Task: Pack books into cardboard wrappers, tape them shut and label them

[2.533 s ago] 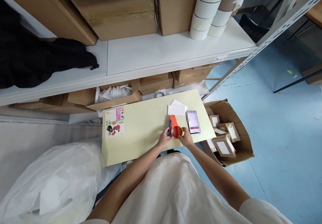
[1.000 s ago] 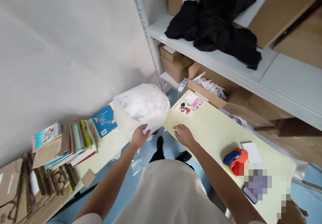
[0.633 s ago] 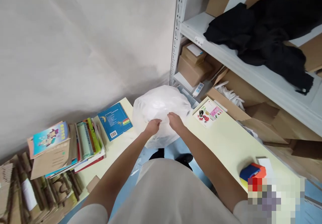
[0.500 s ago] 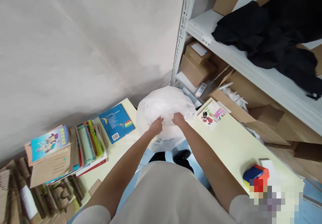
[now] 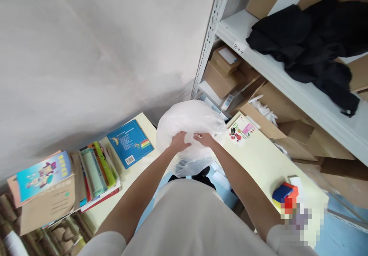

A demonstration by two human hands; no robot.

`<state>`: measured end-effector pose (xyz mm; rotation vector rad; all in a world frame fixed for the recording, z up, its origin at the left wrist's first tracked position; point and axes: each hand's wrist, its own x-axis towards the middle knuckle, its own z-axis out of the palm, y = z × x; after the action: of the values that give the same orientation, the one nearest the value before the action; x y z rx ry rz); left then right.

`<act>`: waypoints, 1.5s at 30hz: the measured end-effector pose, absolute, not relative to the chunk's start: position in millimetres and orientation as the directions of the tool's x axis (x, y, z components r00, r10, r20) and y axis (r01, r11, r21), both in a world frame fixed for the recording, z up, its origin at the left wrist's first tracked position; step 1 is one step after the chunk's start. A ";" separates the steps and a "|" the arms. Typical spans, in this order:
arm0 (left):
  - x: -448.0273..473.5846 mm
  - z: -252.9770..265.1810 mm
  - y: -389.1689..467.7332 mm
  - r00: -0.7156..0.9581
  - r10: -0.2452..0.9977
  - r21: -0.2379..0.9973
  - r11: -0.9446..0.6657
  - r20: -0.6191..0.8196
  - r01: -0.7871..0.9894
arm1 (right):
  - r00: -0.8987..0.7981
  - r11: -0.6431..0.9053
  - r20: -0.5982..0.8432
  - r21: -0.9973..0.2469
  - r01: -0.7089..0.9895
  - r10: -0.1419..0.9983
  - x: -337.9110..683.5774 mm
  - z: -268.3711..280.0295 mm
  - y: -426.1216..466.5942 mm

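A large, puffed-up white plastic bag (image 5: 192, 115) is in the middle, in the gap between two pale yellow tabletops. My left hand (image 5: 180, 141) is closed on the bag's near side, thumb pointing to the right. Just to its right, my right hand (image 5: 204, 139) has its fingers curled and pinched on the same plastic. The two hands are close together, with a small stretch of bag between them. Below them the more see-through part of the bag hangs down towards my dark shoes. What is inside the bag cannot be made out.
On the left tabletop (image 5: 145, 122) are a blue book (image 5: 130, 143) and stacked books (image 5: 94, 171). The right tabletop (image 5: 258, 164) holds a white booklet (image 5: 240, 131) and a blue-and-red object (image 5: 284, 194). A metal shelf (image 5: 234, 28) with cardboard boxes and black cloth (image 5: 304, 37) borders the right.
My hands have come closer together on the bag, and the left hand has turned with its thumb towards the right. The view has shifted slightly.
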<state>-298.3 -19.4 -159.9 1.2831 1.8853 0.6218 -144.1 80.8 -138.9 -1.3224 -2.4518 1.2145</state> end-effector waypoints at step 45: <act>-286.0 -128.4 -19.0 0.059 0.833 0.545 0.305 -0.550 0.781 | -0.593 0.561 -0.489 -0.232 0.795 0.640 -128.3 -53.6 73.0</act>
<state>-286.0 -19.0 -128.4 1.4701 1.7119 0.0759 -128.3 73.0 -53.6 -1.4735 -3.0762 0.7780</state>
